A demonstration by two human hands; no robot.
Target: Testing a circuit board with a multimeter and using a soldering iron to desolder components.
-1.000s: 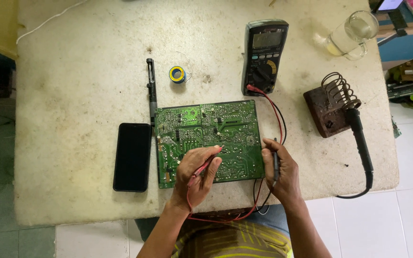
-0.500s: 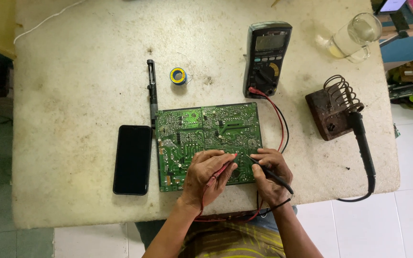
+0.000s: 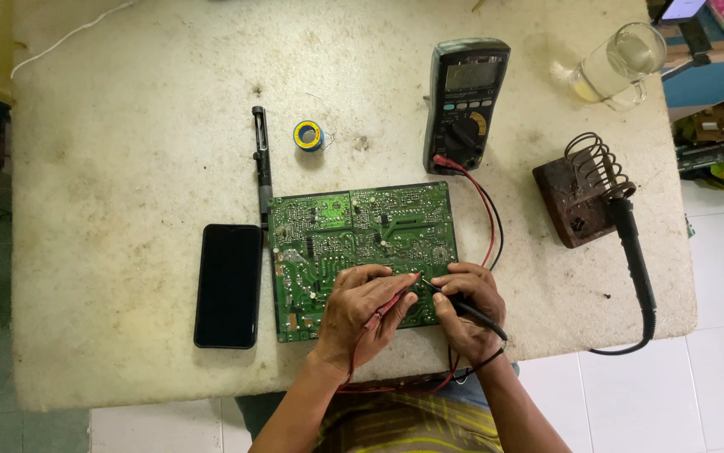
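Observation:
A green circuit board lies solder side up near the front edge of a worn white table. My left hand holds a red test probe with its tip on the board's lower right part. My right hand holds a black test probe, its tip close beside the red one. Red and black leads run up to a dark multimeter behind the board.
A black phone lies left of the board. A desoldering pump and a solder spool sit behind it. At right, a soldering iron rests in a coil stand. A glass stands at the far right corner.
My right hand moved left from the board's right edge onto the board, bringing the black probe tip beside the red one. My left hand shifted slightly right.

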